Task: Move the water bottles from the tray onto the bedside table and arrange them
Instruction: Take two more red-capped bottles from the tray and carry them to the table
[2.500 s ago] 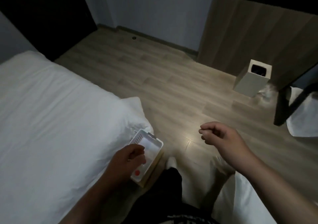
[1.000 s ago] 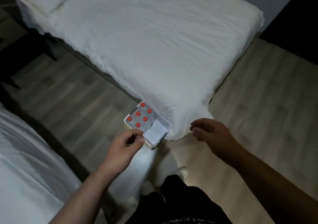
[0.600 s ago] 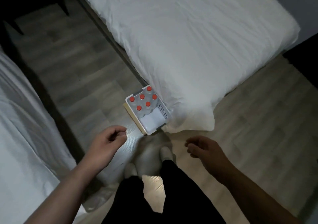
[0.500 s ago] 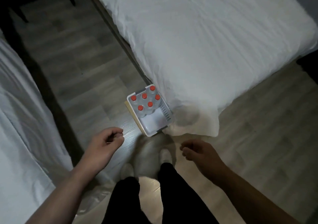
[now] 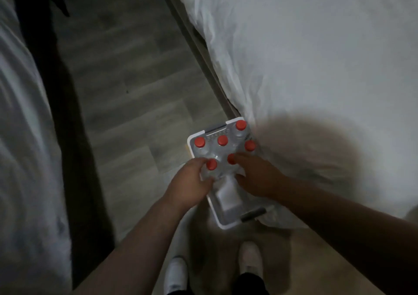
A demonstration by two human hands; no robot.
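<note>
- Bottles [image 5: 222, 140], red-capped, stand in the tray [image 5: 226, 225] beside the bed [image 5: 316, 57].
- Our left hand [image 5: 190, 181] grips the nearest bottle [image 5: 212, 164]; our right hand [image 5: 255, 177] curls round the next bottle [image 5: 230, 158].

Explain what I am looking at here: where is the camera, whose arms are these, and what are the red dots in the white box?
There is no machine here. A person wears a wide-angle camera on the head, looking forward and down, so the picture shows their own arms and white shoes from above. The white box is a tray at floor level, against a bed with white bedding. A second bed shows at the left edge. The red dots are the caps of six clear water bottles standing in the tray's far end. The left hand curls round the near left bottle. The right hand curls round the near right bottle, partly covering its cap. The other four bottles stand untouched. The picture is dim and blurred, and no bedside table is in view.
</note>
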